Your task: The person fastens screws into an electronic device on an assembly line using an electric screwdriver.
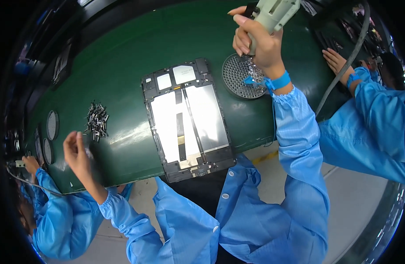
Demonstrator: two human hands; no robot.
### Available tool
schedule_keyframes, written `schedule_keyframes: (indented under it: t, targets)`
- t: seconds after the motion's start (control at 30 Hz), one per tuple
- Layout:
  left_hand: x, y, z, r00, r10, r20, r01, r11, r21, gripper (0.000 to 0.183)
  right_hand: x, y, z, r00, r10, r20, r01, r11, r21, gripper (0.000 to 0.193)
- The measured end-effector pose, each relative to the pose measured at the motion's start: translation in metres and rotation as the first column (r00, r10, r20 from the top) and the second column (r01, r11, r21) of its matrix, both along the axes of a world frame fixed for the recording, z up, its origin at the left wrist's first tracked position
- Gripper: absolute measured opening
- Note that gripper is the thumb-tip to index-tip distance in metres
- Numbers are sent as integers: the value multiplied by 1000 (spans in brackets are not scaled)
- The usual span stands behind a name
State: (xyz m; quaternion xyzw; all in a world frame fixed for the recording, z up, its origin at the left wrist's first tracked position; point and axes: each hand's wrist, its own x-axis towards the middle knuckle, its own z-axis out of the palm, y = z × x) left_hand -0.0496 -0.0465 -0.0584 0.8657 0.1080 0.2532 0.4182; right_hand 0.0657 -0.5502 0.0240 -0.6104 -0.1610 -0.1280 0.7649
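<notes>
In my right hand [263, 42], raised at the top right, is a pale pistol-shaped electric screwdriver [276, 12], the fingers wrapped round its grip. Below that hand sits a round perforated tray [231, 79] holding small shiny screws [255, 72]. My left hand [79, 156] hovers at the left by a heap of small metal parts [97, 121], its fingers a little curled and apart, with nothing visible in them. Between my hands lies an opened tablet [202, 119], its inside facing up, with silver panels, a black frame and a dark ribbon cable [180, 127]. Its near end reaches the table edge.
A green table [123, 70] spans the view. Two round dishes [52, 124] stand at the far left. A grey cable [343, 72] hangs at the right. Co-workers in blue smocks sit on both sides, one with a hand [336, 61] on the table at the right.
</notes>
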Motion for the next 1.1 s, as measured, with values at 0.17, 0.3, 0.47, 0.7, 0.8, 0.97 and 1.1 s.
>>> schedule_keyframes:
  t: [0.17, 0.3, 0.47, 0.7, 0.8, 0.97, 1.1]
  targets:
    - [27, -106, 77, 883, -134, 451, -5, 956, 294, 21, 11, -20, -1, 996, 67, 62, -67, 998, 9, 27]
    - [73, -182, 80, 811, -458, 364, 329, 872, 363, 18, 12, -31, -4, 1000, -3, 8, 3, 1000, -7, 32]
    - [97, -180, 34, 799, -571, 188, 596, 793, -126, 21, 13, -11, -5, 999, 38, -19, -36, 994, 100, 24]
    - [99, -182, 42, 782, -623, -16, 568, 722, -395, 23, 7, -14, -2, 1000, 22, -11, -21, 999, 33, 30]
    - [104, -175, 34, 741, -667, -76, 594, 704, -391, 29, 9, -9, -4, 1000, 16, -11, -16, 1000, 14, 31]
    - [106, -185, 35, 734, -658, -168, 577, 735, -357, 31, 9, -12, -3, 1000, 18, 7, -19, 1000, 13, 29]
    - [109, -186, 34, 744, -641, -190, 572, 757, -315, 32, 10, -13, -2, 999, 39, 27, -39, 999, 13, 27]
